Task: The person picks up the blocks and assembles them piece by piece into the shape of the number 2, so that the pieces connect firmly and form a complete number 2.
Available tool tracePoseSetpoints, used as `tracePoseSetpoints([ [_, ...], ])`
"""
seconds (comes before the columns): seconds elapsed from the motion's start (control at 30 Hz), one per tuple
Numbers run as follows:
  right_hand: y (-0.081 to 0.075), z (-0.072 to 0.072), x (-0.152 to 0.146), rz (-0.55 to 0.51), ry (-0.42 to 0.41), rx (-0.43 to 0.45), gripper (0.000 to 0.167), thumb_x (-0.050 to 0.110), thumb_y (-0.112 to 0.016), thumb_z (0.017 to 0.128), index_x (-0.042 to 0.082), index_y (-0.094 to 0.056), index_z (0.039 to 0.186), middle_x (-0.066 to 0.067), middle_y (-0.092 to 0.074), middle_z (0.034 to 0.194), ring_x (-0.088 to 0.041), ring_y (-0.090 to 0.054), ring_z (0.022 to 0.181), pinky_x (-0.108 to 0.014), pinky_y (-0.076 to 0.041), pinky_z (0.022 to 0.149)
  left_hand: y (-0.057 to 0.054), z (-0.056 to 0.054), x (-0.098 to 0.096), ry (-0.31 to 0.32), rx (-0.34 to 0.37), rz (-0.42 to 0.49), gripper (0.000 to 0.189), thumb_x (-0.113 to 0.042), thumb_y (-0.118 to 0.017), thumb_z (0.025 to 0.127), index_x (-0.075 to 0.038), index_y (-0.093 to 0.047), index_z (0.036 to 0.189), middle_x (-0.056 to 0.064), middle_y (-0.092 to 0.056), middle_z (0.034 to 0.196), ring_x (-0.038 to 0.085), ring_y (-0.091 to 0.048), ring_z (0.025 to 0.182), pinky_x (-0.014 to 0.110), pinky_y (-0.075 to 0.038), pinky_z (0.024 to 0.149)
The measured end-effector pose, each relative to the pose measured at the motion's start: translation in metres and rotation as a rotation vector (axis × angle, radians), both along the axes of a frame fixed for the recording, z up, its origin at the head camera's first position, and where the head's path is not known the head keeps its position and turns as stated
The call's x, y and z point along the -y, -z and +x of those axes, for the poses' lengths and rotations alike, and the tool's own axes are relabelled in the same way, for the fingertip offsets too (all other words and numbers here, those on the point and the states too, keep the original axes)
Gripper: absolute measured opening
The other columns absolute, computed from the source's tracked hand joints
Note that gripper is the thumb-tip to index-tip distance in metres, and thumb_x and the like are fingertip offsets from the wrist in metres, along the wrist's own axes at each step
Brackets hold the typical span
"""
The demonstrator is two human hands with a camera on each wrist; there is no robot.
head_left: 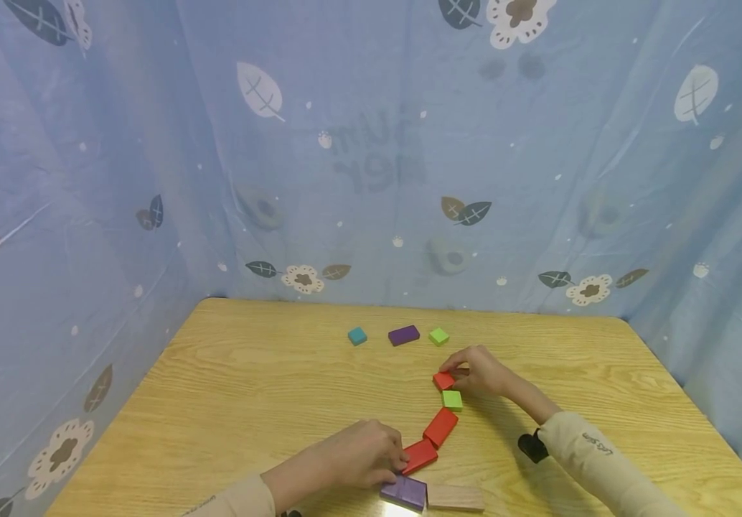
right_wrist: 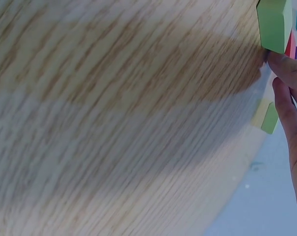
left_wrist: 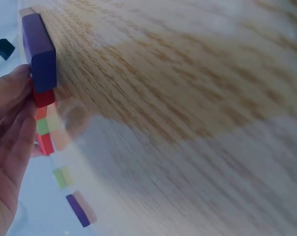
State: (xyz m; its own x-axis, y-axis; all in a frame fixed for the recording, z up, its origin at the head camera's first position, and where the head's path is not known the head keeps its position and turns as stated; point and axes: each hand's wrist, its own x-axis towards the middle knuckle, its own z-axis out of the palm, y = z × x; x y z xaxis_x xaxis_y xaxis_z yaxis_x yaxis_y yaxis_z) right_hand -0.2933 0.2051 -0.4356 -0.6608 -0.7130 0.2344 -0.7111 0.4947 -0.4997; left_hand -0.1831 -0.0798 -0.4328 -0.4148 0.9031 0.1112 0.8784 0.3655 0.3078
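A curved row of blocks runs over the wooden table. My left hand (head_left: 364,454) touches the near end of a red block (head_left: 420,457), its thumb beside the purple block (head_left: 405,493). In the left wrist view, the fingers lie fairly straight behind that purple block (left_wrist: 40,51), which hides part of their contact. Another red block (head_left: 440,427) and a green block (head_left: 451,401) continue the row. At its far end, my right hand (head_left: 479,371) pinches a small red block (head_left: 443,380). A dark brown patch shows between thumb and fingers; its kind is unclear.
A plain wood block (head_left: 455,497) sits beside the near purple block. Farther back lie a teal block (head_left: 357,336), a dark purple block (head_left: 404,335) and a light green block (head_left: 438,337). A blue patterned curtain (head_left: 371,237) borders the table (head_left: 248,388).
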Motion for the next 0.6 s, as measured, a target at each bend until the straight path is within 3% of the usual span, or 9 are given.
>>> tracePoseSetpoints([
  [0.33,0.0008,-0.0001,-0.0005,0.03,-0.006,-0.028,0.024,-0.006,-0.078,0.072,0.0,-0.074,0.096,-0.01,-0.073,0.093,-0.026,-0.067,0.088,-0.035,-0.058,0.074,0.001,0.0007,0.0001,0.004,0.005,0.009,0.012,-0.019,-0.074,0.085,-0.014,-0.076,0.095,-0.01,-0.068,0.097,-0.005,-0.061,0.09,0.003,-0.043,0.079],
  [0.6,0.004,-0.0009,-0.0014,0.036,0.005,0.026,0.026,-0.006,-0.075,0.076,-0.002,-0.073,0.101,-0.014,-0.071,0.099,-0.028,-0.066,0.093,-0.03,-0.058,0.073,0.002,0.0002,0.0002,0.008,0.003,0.008,0.012,-0.018,-0.074,0.085,-0.014,-0.076,0.095,-0.011,-0.067,0.096,-0.006,-0.06,0.09,0.003,-0.043,0.079],
])
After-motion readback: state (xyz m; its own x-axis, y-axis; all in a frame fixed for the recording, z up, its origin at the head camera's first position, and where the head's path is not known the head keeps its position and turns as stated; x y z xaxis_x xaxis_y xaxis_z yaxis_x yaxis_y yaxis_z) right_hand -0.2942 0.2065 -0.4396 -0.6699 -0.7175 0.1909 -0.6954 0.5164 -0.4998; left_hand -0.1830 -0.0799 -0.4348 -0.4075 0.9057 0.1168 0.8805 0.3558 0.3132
